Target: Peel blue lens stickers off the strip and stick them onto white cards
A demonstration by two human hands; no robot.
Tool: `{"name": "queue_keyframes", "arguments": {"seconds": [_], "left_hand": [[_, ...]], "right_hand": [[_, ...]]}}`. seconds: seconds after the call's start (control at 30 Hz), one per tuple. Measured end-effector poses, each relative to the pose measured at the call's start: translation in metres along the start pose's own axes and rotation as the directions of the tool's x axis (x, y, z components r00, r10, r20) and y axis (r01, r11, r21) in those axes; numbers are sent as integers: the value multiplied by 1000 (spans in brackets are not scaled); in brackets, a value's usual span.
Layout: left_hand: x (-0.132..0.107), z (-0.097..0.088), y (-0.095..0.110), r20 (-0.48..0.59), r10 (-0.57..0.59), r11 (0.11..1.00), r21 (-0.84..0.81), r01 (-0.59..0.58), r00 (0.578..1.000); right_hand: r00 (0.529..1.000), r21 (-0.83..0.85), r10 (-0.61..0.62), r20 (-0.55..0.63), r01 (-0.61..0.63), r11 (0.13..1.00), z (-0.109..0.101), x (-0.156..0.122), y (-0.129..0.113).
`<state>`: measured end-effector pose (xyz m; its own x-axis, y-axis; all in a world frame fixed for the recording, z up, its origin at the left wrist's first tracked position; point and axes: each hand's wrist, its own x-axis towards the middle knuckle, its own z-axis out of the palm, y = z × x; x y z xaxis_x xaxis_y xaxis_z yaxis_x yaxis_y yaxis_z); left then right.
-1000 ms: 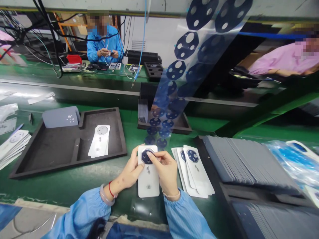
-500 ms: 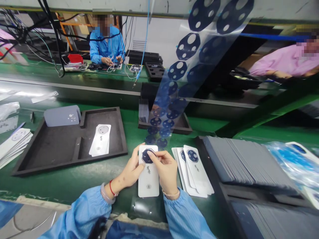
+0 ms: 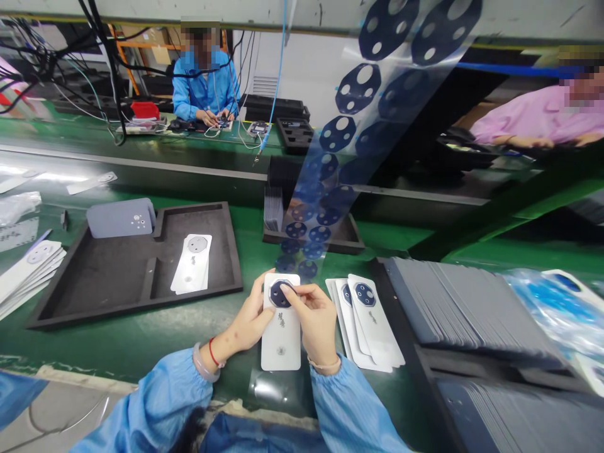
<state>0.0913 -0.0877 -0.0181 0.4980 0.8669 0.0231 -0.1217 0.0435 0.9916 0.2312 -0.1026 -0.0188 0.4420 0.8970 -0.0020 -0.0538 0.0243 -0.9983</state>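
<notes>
A white phone back cover [image 3: 281, 336] lies on the green bench in front of me. My left hand [image 3: 246, 323] grips its left edge, thumb near the top corner. My right hand [image 3: 314, 318] rests on its right side and presses a fingertip on the dark blue round camera film [image 3: 280, 294] at the cover's top. A clear strip of the same blue round films [image 3: 330, 170] hangs down from above to just behind the cover. A small pile of white covers with blue films [image 3: 365, 321] lies right of my right hand.
A black foam tray [image 3: 117, 277] at left holds one white cover [image 3: 192, 264] and a grey one [image 3: 121, 218]. Stacked grey covers fill black trays [image 3: 467, 314] at right. More white covers [image 3: 28, 267] lie far left. Two other people work behind the far bench.
My hands and the cover stay almost still; the view shifts slightly. The person in blue at the back has lowered both hands to the bench.
</notes>
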Motion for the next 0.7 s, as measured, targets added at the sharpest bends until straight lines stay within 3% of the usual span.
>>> {"name": "queue_keyframes", "arguments": {"seconds": [0.53, 0.7], "left_hand": [[1, 1, -1, 13, -21, 1000, -13, 21, 1000], [0, 2, -1, -22, -13, 1000, 4, 13, 1000]], "right_hand": [[1000, -32, -4, -14, 3, 999, 2, -2, 2], [995, -138, -96, -37, 90, 986, 4, -5, -2]]}}
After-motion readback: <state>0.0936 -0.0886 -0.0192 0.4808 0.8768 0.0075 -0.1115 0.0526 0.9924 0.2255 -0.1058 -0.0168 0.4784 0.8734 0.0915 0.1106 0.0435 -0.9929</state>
